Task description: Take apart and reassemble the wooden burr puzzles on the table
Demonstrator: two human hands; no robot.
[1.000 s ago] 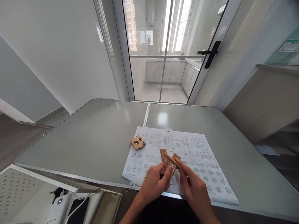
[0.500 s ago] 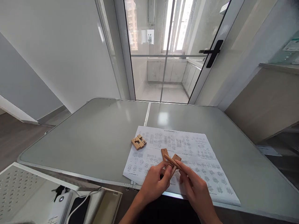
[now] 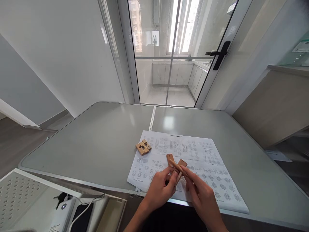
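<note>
Flat wooden puzzle pieces [image 3: 177, 165], crossed over one another, are between my two hands above a printed sheet [image 3: 202, 151]. My left hand [image 3: 162, 185] is closed, pinching the pieces from the left between thumb and fingers. From the right, my right hand [image 3: 201, 190] grips the same crossed pieces, with its index finger along the upper one. Where the pieces meet, my fingers partly hide them. Farther off to the left, several notched wooden blocks [image 3: 143, 147] lie together at the sheet's left edge, one bearing a dark mark.
The grey folding table [image 3: 101, 138] has a metal seam [image 3: 152, 118] across it. At lower left, a white bin [image 3: 21, 196] holds a white power bank [image 3: 63, 212], a cable and a dark phone-like slab [image 3: 82, 214]. A glass door [image 3: 166, 64] stands beyond the table.
</note>
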